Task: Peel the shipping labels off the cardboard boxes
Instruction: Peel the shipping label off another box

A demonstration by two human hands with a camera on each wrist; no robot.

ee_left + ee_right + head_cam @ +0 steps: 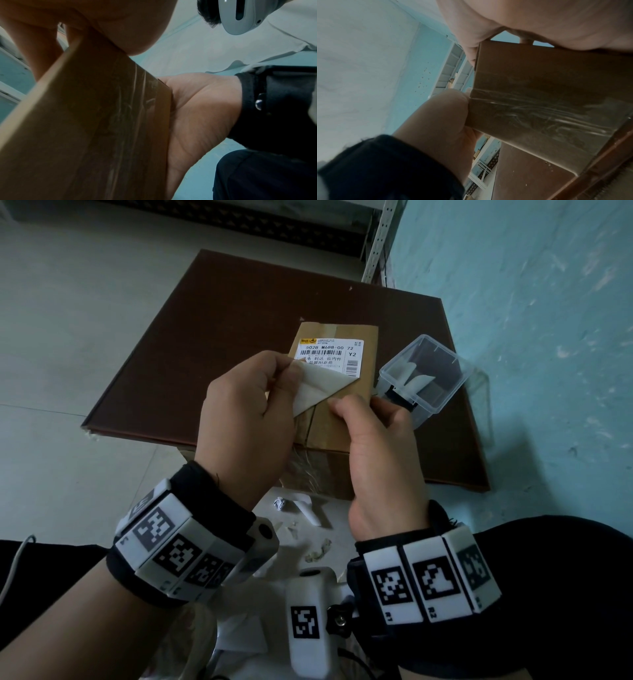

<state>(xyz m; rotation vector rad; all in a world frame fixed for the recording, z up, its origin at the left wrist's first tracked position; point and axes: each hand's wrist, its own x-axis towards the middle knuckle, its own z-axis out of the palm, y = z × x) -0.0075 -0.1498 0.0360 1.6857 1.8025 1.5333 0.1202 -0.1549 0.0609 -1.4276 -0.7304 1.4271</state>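
Half of the thin, bendy white paper label (329,371) was peeled off the brown cardboard box (346,412), pinched at its loose corner by the left hand (246,405), while the right hand (376,436) curled on the box.

Our left hand (246,402) pinches the peeled label (320,386) corner between thumb and fingers; our right hand (380,446) grips the box (356,405), fingers curled. Both wrists wear black bands.
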